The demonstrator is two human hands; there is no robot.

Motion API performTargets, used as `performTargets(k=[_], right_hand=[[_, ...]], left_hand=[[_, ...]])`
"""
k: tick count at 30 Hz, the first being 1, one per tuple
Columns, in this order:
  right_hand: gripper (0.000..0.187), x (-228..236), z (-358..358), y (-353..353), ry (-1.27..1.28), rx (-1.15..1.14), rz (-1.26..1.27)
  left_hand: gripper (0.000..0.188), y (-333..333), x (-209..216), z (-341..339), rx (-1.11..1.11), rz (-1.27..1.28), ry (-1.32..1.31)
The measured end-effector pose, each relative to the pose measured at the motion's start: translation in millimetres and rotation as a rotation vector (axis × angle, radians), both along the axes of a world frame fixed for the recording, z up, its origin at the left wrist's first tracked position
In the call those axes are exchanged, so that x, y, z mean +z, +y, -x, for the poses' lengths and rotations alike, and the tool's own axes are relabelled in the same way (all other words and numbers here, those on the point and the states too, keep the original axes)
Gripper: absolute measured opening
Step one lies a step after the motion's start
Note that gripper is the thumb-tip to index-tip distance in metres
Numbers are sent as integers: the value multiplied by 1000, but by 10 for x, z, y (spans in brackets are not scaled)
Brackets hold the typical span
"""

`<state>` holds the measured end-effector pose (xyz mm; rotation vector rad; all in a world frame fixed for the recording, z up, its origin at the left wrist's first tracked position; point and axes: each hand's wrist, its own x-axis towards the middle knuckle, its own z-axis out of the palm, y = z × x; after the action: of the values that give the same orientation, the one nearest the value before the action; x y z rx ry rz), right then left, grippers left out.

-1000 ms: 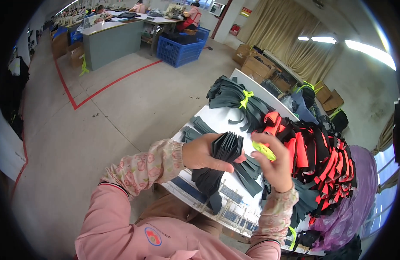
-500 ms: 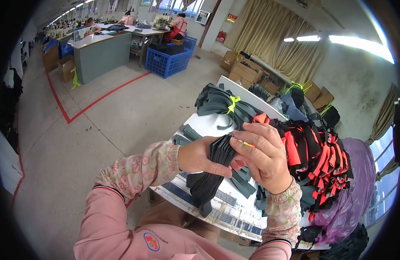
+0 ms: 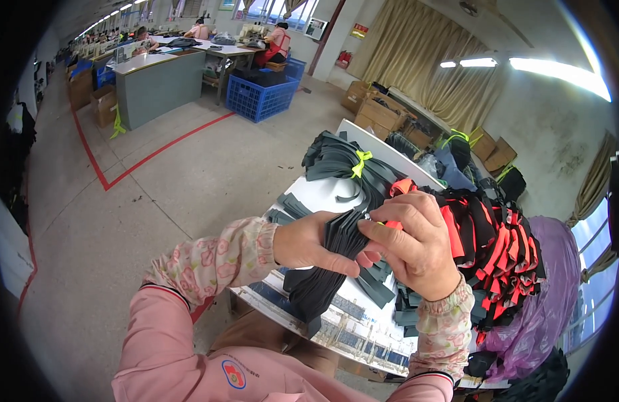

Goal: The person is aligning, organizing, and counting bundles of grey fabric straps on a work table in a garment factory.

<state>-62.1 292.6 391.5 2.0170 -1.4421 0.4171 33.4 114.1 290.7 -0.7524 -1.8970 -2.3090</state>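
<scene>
My left hand (image 3: 316,244) is closed round a thick bundle of dark grey fabric strips (image 3: 345,233), thumb across its near side. The strips' folded ends fan out at the top, and their length (image 3: 316,291) hangs below over the table's near edge. My right hand (image 3: 416,244) bends over the bundle's upper right end, thumb and index finger pinched at the strip edges. Something small and yellow shows by those fingers, too little to name. Behind my hands lies another bundle of dark strips (image 3: 323,157), tied with a neon yellow band (image 3: 361,163).
The white table (image 3: 346,328) carries loose dark strips (image 3: 376,285). To the right is a heap of black and orange-red pieces (image 3: 500,248) beside a purple plastic bag (image 3: 544,281). Farther off stand a blue crate (image 3: 261,97), cardboard boxes (image 3: 380,110) and people at sewing tables.
My right hand's fingers have curled in and drawn slightly down and right at the strip ends. The left hand keeps its hold, nearly still; the hanging strips have swung slightly left.
</scene>
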Motion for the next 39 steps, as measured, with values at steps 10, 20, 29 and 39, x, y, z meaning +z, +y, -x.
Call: performTargets(k=[10,20,29,39], right_hand=[[31,304,-93,22,-128,-28,-297],[34,378,-91,13,-148,0,-433],[35,242,-34,87,-210,61,-281],[32,161,-23,45,-221,117,-234]], left_hand=[[40,48,113,-43,-69,46,-41],[40,65,141,-38,-45,102,-65],[38,95,158,-39,-36,112,-12],[37,81,63,-7,-80,41,31]])
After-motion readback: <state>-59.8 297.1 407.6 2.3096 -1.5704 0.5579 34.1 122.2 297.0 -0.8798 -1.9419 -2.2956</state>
